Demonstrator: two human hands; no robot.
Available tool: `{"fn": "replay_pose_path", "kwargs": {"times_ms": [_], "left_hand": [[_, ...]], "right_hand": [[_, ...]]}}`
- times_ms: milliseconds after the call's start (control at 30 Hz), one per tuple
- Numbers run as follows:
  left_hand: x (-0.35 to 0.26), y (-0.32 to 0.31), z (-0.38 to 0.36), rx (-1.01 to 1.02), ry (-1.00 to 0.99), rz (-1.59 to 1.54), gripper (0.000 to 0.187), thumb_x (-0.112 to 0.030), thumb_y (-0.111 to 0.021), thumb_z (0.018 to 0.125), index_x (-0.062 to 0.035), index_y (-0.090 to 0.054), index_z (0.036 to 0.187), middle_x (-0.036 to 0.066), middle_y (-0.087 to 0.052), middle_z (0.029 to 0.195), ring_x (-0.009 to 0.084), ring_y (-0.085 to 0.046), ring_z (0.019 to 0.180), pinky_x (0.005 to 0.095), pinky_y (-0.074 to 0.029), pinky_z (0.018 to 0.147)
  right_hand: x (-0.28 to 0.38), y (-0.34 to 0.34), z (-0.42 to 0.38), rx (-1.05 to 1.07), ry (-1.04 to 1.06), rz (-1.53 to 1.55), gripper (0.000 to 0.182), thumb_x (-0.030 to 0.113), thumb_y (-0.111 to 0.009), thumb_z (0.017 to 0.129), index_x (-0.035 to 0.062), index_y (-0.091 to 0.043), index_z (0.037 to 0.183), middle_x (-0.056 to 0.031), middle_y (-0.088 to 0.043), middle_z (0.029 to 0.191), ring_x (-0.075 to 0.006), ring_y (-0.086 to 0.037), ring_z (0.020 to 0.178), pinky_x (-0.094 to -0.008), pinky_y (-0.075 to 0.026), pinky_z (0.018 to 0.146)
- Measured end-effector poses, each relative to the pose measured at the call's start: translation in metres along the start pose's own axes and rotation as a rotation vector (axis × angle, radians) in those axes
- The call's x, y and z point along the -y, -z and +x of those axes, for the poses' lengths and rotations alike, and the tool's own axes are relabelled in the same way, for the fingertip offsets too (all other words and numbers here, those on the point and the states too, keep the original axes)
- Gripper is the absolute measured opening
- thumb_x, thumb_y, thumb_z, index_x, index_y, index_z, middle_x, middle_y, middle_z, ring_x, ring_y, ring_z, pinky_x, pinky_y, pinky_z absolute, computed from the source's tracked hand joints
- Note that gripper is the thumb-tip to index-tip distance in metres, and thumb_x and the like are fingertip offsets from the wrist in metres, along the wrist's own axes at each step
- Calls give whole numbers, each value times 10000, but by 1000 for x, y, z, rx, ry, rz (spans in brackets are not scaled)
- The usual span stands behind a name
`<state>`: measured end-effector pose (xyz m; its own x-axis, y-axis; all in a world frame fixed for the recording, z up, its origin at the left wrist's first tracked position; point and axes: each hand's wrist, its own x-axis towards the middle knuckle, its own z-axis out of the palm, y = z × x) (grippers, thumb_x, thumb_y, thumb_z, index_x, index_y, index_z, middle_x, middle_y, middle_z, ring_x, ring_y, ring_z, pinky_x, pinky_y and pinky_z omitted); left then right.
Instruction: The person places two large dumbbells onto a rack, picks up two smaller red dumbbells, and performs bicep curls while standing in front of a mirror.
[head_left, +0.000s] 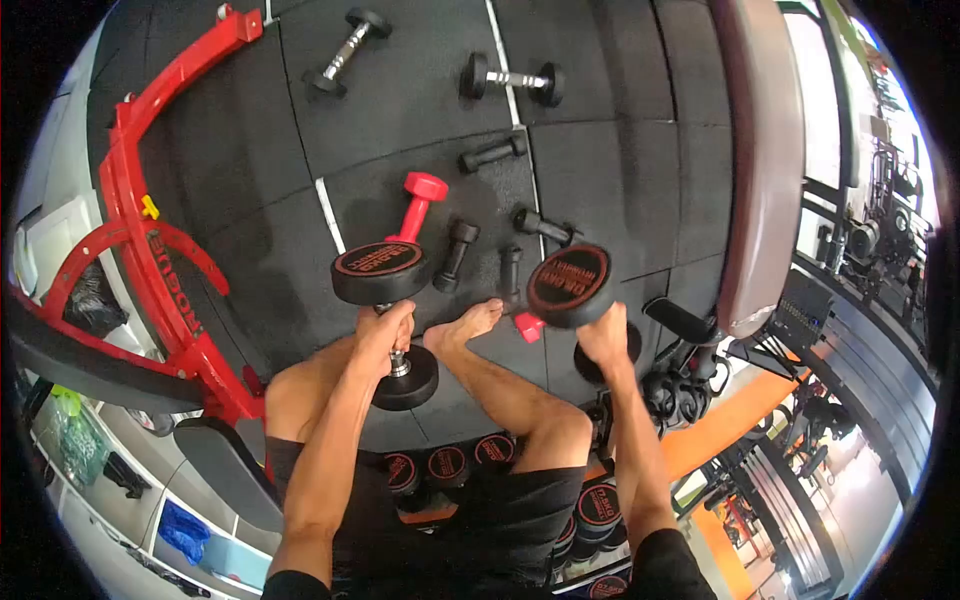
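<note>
My left hand (385, 338) is closed round the chrome handle of a black round-headed dumbbell (380, 272), held above my left thigh. One head points up and away, and the other hangs below the fist. In my right hand (603, 338) is a matching dumbbell (570, 286), raised near my right knee, its red-lettered face tilted toward me and its lower head partly hidden behind the wrist. Beyond the left dumbbell lies a red dumbbell (425, 190), its near end covered. Close by on the floor is a small black dumbbell (458, 255).
Black rubber mats (400, 130) carry several more dumbbells, including a chrome-handled one (512, 80). A red metal frame (135, 190) stands at left, a brown padded bench (765, 170) at right. Racked dumbbells (447, 463) sit beneath my legs. White shelving (110, 450) is at lower left.
</note>
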<state>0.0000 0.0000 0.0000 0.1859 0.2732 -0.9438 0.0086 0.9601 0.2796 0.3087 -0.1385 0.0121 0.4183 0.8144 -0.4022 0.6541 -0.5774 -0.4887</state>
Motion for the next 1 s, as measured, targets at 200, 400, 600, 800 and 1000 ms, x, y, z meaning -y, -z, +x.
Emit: {"fn": "replay_pose_path", "kwargs": {"times_ms": [200, 400, 600, 800, 1000], "left_hand": [[13, -9, 61, -2, 25, -10, 297, -88, -617, 884, -117, -466, 630, -31, -434, 493, 61, -389, 391, 240, -306, 367], [1, -9, 88, 24, 1, -18, 248, -71, -589, 898, -105, -471, 682, -25, -436, 491, 74, -411, 379, 251, -319, 360], [-7, 6, 117, -86, -45, 23, 190, -72, -610, 904, -92, -500, 750, -26, -445, 508, 80, -428, 385, 264, -348, 370], [-13, 19, 138, -192, -52, 4, 190, -125, -651, 898, -53, -571, 742, -25, -438, 529, 89, -402, 423, 268, -320, 421], [-41, 20, 167, -274, -163, 161, 228, -120, -663, 867, -79, -514, 700, -20, -421, 524, 95, -389, 414, 272, -332, 418]], "right_hand": [[-100, -62, 102, 29, -229, -283, 232, 133, -669, 669, -88, -620, 721, -336, -634, 792, -480, -648, 773, -518, -536, 725], [-144, -88, 189, 10, -198, -416, 282, 228, -679, 729, 1, -672, 896, -276, -675, 890, -439, -658, 883, -500, -532, 795], [-195, -123, 254, 126, -243, -479, 371, 263, -715, 794, 90, -665, 1119, -222, -687, 1023, -409, -645, 998, -473, -531, 854], [-221, -162, 263, 65, -208, -390, 272, 139, -668, 741, -49, -615, 929, -317, -654, 961, -475, -639, 934, -509, -534, 799], [-240, -172, 267, 21, -242, -454, 380, 175, -746, 742, 26, -624, 1069, -252, -682, 971, -428, -663, 918, -480, -545, 801]]}}
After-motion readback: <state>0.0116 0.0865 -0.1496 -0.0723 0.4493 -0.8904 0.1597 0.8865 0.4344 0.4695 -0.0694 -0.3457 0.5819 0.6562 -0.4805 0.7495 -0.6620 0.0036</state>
